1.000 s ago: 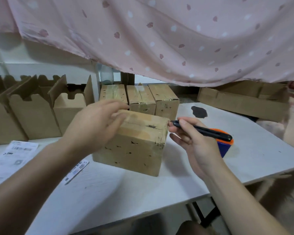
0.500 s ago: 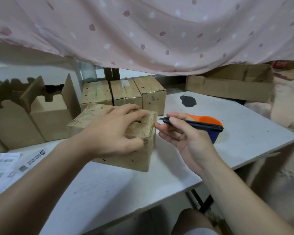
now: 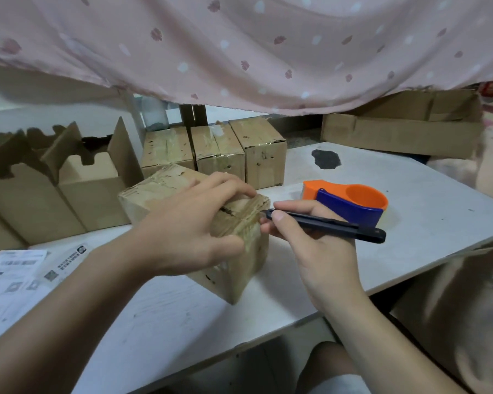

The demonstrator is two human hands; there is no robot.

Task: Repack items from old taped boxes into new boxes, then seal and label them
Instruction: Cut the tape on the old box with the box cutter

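The left hand [image 3: 188, 231] clamps over the old taped box [image 3: 154, 193] in the middle of the white table [image 3: 410, 228]. The right hand [image 3: 319, 251] pinches a slim black cutter [image 3: 339, 226], its tip at the box's top edge. I reckon a slip on that wrinkled, glossy tape could nick the left fingers just beside it, and too deep a cut could hurt the contents. The cardboard looks soft, scuffed and dented.
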